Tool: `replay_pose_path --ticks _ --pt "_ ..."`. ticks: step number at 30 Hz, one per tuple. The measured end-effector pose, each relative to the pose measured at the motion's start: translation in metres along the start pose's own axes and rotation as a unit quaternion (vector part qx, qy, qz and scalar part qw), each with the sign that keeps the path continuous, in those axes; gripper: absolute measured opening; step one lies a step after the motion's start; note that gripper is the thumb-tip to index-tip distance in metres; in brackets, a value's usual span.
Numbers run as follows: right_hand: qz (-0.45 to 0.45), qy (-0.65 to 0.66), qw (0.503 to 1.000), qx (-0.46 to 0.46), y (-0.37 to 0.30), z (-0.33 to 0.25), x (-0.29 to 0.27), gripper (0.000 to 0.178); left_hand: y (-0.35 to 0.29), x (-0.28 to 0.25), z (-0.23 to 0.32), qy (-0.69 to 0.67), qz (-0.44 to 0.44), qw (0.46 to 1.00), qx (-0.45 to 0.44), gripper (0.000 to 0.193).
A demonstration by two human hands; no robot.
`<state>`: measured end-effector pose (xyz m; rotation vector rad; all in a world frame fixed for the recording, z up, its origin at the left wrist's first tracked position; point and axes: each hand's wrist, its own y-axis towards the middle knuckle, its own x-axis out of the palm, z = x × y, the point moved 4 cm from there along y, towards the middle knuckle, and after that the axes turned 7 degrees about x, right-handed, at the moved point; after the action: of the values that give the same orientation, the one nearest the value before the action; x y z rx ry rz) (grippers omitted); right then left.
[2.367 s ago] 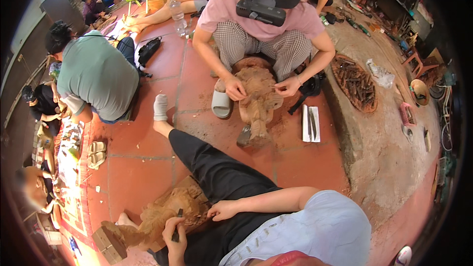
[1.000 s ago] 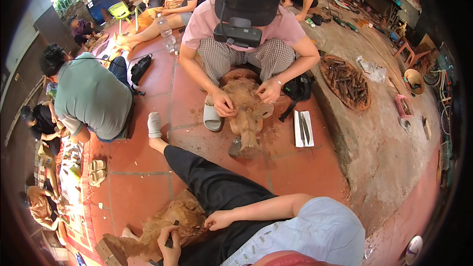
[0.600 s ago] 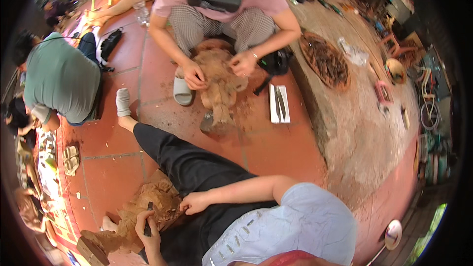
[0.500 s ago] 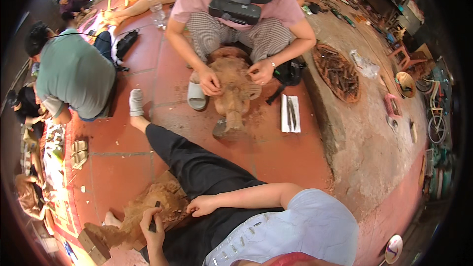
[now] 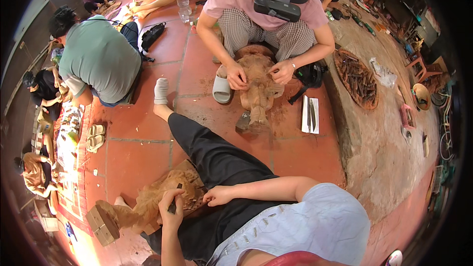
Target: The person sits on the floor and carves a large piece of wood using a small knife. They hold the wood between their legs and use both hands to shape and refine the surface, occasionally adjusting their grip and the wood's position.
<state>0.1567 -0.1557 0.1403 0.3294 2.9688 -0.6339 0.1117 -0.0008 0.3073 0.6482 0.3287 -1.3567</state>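
Note:
A brown wood carving with a squared block end lies beside my black-trousered leg. Above its middle, my left hand is closed round a short dark bar-like tool, whose ends show past the fingers; its exact kind is unclear. My right hand rests by the carving's right end, next to my thigh, with its fingers curled in. Whatever those fingers pinch, if anything, is hidden.
Opposite me, a person in pink bends over another wood carving. Two dark blades lie on a white sheet; a grey slipper is near. To the right, a woven tray holds dark tools. Sandals lie left.
The whole view has swung, so everything sits further right in the picture. Both my hands stay at the carving, the left still gripping the dark tool.

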Motion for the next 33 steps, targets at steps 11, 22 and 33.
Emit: replay_pose_path --ticks 11,22,33 --pt "-0.002 -0.003 1.000 0.000 0.011 0.019 0.012 0.035 -0.010 -0.009 0.004 -0.003 0.009 1.000 0.023 0.013" --pt "0.009 0.005 1.000 -0.011 0.007 0.006 0.004 0.035 -0.013 -0.014 -0.008 -0.033 0.016 0.997 -0.069 0.013" --pt "-0.005 -0.007 1.000 0.006 0.006 0.009 0.004 0.035 -0.013 -0.008 -0.007 -0.011 0.017 0.999 -0.037 0.014"
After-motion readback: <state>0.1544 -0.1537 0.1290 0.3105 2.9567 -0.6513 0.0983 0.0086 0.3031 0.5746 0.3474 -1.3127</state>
